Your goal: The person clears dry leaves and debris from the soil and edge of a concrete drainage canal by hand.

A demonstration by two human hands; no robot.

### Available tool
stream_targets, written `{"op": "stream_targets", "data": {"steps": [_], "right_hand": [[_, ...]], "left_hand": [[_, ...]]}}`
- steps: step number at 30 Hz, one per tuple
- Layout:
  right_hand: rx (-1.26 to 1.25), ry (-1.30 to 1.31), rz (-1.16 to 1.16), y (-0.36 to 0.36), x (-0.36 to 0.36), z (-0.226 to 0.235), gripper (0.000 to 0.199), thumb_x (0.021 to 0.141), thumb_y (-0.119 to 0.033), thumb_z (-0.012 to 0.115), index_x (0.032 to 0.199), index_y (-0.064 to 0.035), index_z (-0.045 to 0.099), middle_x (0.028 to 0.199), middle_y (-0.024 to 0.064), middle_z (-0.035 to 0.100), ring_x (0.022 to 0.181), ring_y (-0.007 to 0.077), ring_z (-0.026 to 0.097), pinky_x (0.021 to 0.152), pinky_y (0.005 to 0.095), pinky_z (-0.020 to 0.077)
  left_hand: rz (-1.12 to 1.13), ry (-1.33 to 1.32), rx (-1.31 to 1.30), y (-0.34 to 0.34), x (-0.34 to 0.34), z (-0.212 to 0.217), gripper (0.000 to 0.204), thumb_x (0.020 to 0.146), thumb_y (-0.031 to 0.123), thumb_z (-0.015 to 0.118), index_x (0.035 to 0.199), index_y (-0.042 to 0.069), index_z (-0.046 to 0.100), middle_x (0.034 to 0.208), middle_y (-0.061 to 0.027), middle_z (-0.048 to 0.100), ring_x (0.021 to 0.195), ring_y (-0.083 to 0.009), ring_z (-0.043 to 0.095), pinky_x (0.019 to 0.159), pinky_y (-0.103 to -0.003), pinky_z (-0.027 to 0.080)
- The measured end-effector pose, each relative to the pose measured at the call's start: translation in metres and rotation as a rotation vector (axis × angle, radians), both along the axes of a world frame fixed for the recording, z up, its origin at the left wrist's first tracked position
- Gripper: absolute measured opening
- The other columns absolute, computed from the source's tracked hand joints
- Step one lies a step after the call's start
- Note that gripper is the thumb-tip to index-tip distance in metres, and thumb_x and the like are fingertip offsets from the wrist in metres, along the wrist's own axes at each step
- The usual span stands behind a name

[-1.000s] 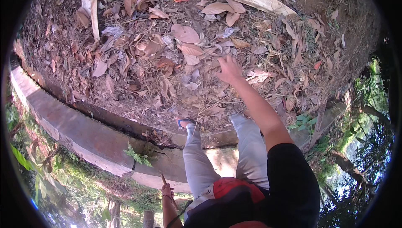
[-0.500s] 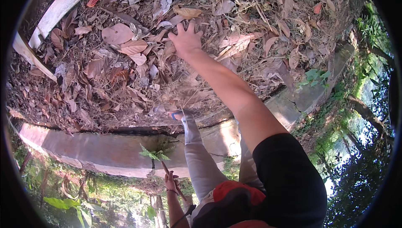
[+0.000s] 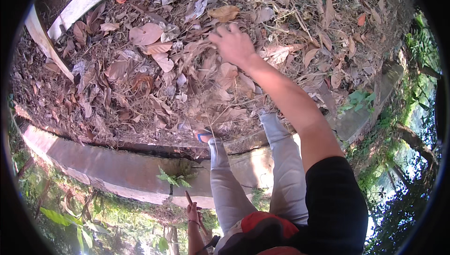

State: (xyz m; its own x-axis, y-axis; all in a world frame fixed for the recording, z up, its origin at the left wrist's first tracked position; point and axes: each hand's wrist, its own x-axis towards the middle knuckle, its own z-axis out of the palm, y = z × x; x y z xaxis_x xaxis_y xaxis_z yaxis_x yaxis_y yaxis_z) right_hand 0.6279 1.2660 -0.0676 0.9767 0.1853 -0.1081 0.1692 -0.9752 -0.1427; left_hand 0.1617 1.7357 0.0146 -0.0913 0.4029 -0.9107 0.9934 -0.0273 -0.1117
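Observation:
My right hand rests on the litter of dry brown leaves, its arm stretched forward. Its fingers are bent and a little apart, slightly blurred, touching loose leaves and straw-like stems; I make out nothing gripped in them. Low in the view, my left hand is closed around a thin brown wooden stick, held at a slant away from the leaves. The stick's lower end runs down beside my wrist, and what it joins does not show. A tan leaf lies just beyond my right hand.
A cracked concrete kerb curves across behind my legs, with a small fern growing by it. Pale boards lie at the far left. A green-leaved plant grows at the right. My sandalled foot stands among the leaves.
My right hand has shifted right and its fingers are more bent; leaves beside it are disturbed. More of my right leg shows. My left hand still holds the stick.

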Motion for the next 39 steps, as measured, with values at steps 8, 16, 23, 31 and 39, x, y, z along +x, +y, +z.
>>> {"op": "stream_targets", "data": {"steps": [8, 16, 23, 31, 39], "right_hand": [[0.899, -0.265, -0.940, -0.156, -0.012, 0.106, 0.042, 0.084, -0.038, 0.066, 0.093, 0.0026, 0.063, 0.077, 0.0064, 0.063, 0.057, 0.0098, 0.056, 0.051, 0.0277, 0.0546], [1.297, -0.170, -1.144, -0.174, -0.059, 0.121, 0.041, 0.087, -0.036, 0.062, 0.106, 0.0008, 0.058, 0.100, 0.0088, 0.062, 0.082, 0.0165, 0.062, 0.068, 0.0321, 0.0565], [1.238, -0.160, -1.683, -0.143, -0.102, 0.105, 0.052, 0.093, -0.035, 0.051, 0.131, -0.0030, 0.035, 0.136, 0.0109, 0.037, 0.114, 0.0250, 0.049, 0.088, 0.0348, 0.0451], [0.696, 0.057, -0.565, 0.117, -0.003, 0.001, 0.071, 0.075, -0.034, 0.072, 0.130, -0.0048, 0.039, 0.128, 0.0203, 0.038, 0.113, 0.0308, 0.046, 0.092, 0.0384, 0.0428], [0.377, 0.210, -0.961, 0.204, 0.081, -0.050, 0.114, 0.057, -0.056, 0.078, 0.143, -0.0196, 0.013, 0.134, 0.0315, 0.019, 0.111, 0.0466, 0.046, 0.092, 0.0460, 0.0425]], "left_hand": [[0.105, 0.006, 0.022, 0.013, -0.049, -0.006, 0.025, 0.086, 0.032, 0.057, 0.089, 0.008, 0.050, 0.065, -0.0053, 0.058, 0.036, -0.0111, 0.043, 0.031, -0.025, 0.034], [0.080, 0.045, -0.013, -0.005, -0.046, 0.004, 0.021, 0.087, 0.030, 0.056, 0.091, 0.011, 0.049, 0.071, -0.0073, 0.058, 0.038, -0.0097, 0.041, 0.031, -0.025, 0.032], [0.134, 0.081, -0.004, 0.006, -0.048, -0.008, 0.024, 0.085, 0.032, 0.058, 0.092, 0.011, 0.050, 0.070, -0.0064, 0.059, 0.039, -0.0095, 0.042, 0.033, -0.025, 0.034], [0.107, 0.054, -0.076, -0.003, -0.033, -0.008, 0.031, 0.088, 0.035, 0.055, 0.099, 0.006, 0.053, 0.074, -0.0076, 0.062, 0.041, -0.0102, 0.045, 0.035, -0.026, 0.038], [0.310, 0.047, 0.004, 0.036, -0.073, 0.006, 0.030, 0.088, 0.035, 0.054, 0.096, 0.006, 0.051, 0.076, -0.0078, 0.064, 0.045, -0.0107, 0.046, 0.038, -0.026, 0.039]]}}
